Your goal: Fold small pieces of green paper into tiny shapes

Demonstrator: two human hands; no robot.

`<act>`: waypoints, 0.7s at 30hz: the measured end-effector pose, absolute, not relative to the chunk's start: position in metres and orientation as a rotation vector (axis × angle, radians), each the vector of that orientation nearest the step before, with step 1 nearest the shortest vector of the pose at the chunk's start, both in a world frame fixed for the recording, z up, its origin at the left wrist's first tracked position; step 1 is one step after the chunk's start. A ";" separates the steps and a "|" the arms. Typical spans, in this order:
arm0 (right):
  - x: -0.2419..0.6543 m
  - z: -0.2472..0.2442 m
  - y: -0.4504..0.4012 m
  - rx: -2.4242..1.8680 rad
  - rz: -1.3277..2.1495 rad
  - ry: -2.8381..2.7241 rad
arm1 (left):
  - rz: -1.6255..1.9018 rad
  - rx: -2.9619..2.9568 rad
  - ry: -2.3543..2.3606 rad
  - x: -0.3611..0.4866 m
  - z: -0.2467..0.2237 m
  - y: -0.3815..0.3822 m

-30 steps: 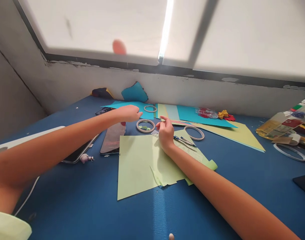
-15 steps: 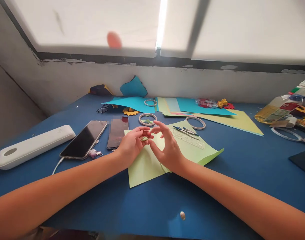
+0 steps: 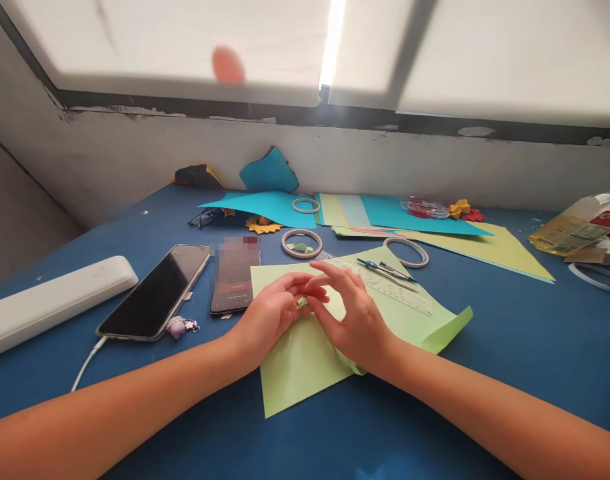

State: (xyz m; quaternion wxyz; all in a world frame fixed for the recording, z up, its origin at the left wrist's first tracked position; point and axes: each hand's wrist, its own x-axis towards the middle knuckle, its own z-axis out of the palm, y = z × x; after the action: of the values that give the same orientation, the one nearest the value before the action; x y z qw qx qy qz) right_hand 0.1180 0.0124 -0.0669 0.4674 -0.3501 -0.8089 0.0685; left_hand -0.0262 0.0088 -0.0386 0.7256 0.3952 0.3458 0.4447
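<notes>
My left hand (image 3: 272, 313) is closed, its fingertips around a small folded piece of green paper (image 3: 303, 303). My right hand (image 3: 355, 313) meets it from the other side, thumb and bent fingers closing on the same piece, with the index finger raised. Fingers hide most of the small piece. Beneath both hands lies a large light green sheet of paper (image 3: 289, 373), its right corner curled up. On that sheet, right of my hands, rest a clear ruler (image 3: 405, 294) and a blue compass (image 3: 385, 271).
Tape rolls (image 3: 301, 244) stand beyond my hands, one encircling green paper scraps. Two phones (image 3: 155, 293) (image 3: 235, 293) and a white power strip (image 3: 59, 300) lie left. Coloured sheets (image 3: 405, 220) line the back; a bottle (image 3: 579, 223) leans at right.
My fingers have drawn closer together around the small green piece. The camera view has shifted, so the hands and green sheet appear lower and nearer.
</notes>
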 end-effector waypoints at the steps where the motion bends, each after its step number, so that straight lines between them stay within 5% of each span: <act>1: 0.118 -0.067 0.012 -0.856 0.175 -1.993 | 0.969 0.879 0.751 -0.026 -0.039 0.009; 21: 0.124 -0.065 0.016 -0.712 -0.004 -2.033 | 0.799 1.081 0.822 -0.025 -0.031 0.007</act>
State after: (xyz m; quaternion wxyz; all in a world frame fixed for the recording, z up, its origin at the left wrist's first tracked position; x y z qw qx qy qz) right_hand 0.1243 0.0161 -0.0646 0.4739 -0.2910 -0.8311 -0.0015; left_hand -0.0253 0.0074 -0.0315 0.7055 0.4864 0.3697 0.3593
